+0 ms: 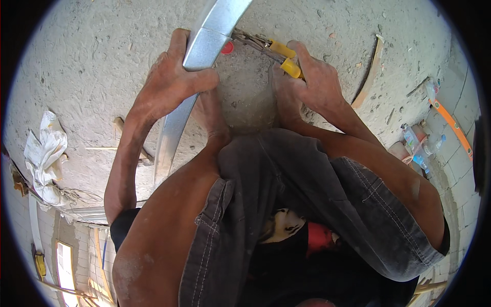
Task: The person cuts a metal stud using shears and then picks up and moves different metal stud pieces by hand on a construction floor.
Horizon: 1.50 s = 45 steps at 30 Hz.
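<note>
The left hand (171, 82) is closed around a shiny metal bar (212, 36), with the thumb over its near face. The bar is in front of the person, slanting from the upper edge of the view down past the left foot (208, 110); the left knee stands before its lower part. The right hand (318, 77) grips a cutting tool (266, 49) by its yellow handles, which are a little apart. The tip of this tool is at the right edge of the bar, beside a line across the metal; whether it bites there, I cannot tell.

Close to the bar, a small red disc (227, 48) lies on the dusty ground (286, 20), under the tool. The right foot (289, 100) is just below the right hand. Further to the right there is a curved wooden strip (369, 74), and near the block wall (463, 84) an orange level (452, 128) and some plastic bottles (417, 146). On the left side lie a crumpled white sack (48, 158), a thin stick (99, 148) and a tangle of wire (82, 194). The left forearm partly covers a piece of wood (119, 124).
</note>
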{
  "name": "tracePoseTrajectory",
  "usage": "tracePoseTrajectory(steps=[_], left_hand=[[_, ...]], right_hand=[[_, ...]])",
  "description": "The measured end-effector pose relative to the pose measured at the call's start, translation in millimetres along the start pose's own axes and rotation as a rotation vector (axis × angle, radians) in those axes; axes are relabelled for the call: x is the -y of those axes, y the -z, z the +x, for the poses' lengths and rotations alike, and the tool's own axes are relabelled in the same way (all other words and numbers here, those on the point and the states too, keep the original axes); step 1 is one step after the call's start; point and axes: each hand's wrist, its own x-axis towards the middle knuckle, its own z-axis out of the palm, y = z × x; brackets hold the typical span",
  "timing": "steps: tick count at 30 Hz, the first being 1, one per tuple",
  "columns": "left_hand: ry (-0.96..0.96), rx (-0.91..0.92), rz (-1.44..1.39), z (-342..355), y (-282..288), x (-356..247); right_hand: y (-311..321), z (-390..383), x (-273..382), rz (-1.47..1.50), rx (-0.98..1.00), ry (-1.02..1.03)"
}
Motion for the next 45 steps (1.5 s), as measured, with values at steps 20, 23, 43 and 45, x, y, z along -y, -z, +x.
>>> tracePoseTrajectory(steps=[20, 23, 43, 45], left_hand=[[0.031, 0.041, -0.073, 10, 5, -21], [0.03, 0.014, -0.027, 10, 2, -16], [0.07, 0.019, -0.067, 13, -3, -64], [0.054, 0.026, -0.064, 13, -3, -66]], right_hand=[[-5, 14, -18, -0.225, -0.209, 0.11], [5, 16, -18, -0.243, -0.254, 0.014], [-25, 28, -52, 0.247, -0.154, 0.061], [-25, 33, -58, 0.275, -0.141, 0.07]])
